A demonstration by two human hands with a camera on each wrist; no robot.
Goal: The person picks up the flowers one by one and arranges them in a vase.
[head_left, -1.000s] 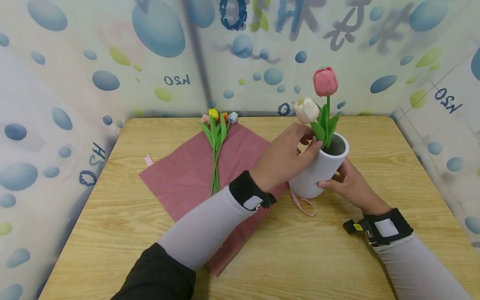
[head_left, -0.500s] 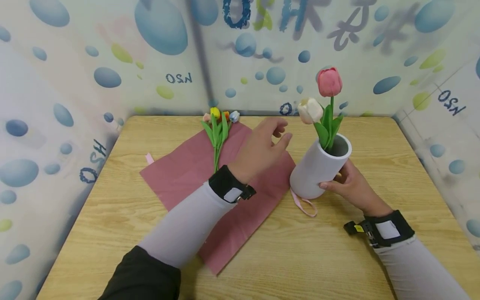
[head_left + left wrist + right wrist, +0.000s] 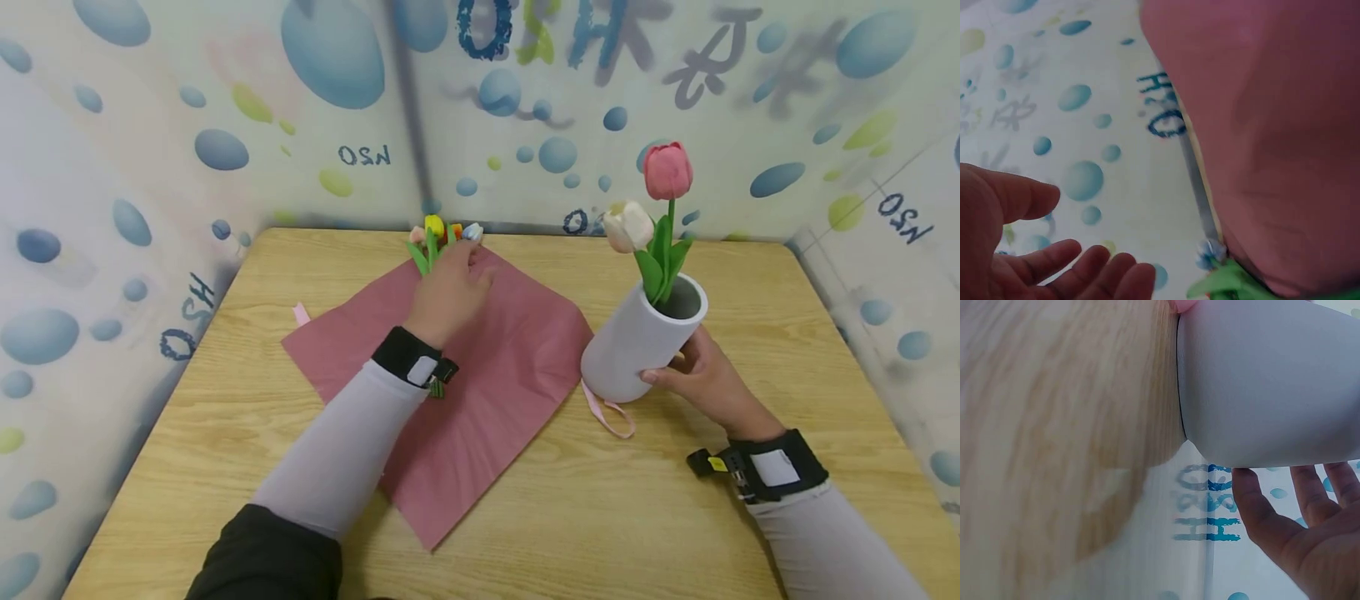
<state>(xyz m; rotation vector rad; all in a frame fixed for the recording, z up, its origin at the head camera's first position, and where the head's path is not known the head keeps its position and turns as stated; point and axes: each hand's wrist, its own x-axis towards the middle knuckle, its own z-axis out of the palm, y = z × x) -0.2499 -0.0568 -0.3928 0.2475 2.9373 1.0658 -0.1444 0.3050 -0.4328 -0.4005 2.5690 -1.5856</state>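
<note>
My left hand (image 3: 450, 292) hovers over a bunch of small artificial tulips (image 3: 434, 226), yellow, orange, pale pink and light blue, hiding most of the stems. Its fingers (image 3: 1082, 265) are parted with nothing between them in the left wrist view. The bunch lies on dusky-pink wrapping paper (image 3: 510, 408). On the right, my right hand (image 3: 708, 383) holds a white vase (image 3: 626, 358) low on its side, thumb in front and fingers behind. A pink tulip (image 3: 667, 171) and a white tulip (image 3: 627, 226) with green leaves stand in the vase against its left rim.
A pink ribbon loop (image 3: 621, 425) lies by the vase's base, and a pink ribbon end (image 3: 301, 313) sticks out at the paper's left corner. The wooden table (image 3: 585, 517) ends at a patterned backdrop (image 3: 517, 108) behind and on both sides.
My left hand has let go of the tulips at the vase's rim and moved left to over the bunch on the paper. My right hand stays on the vase.
</note>
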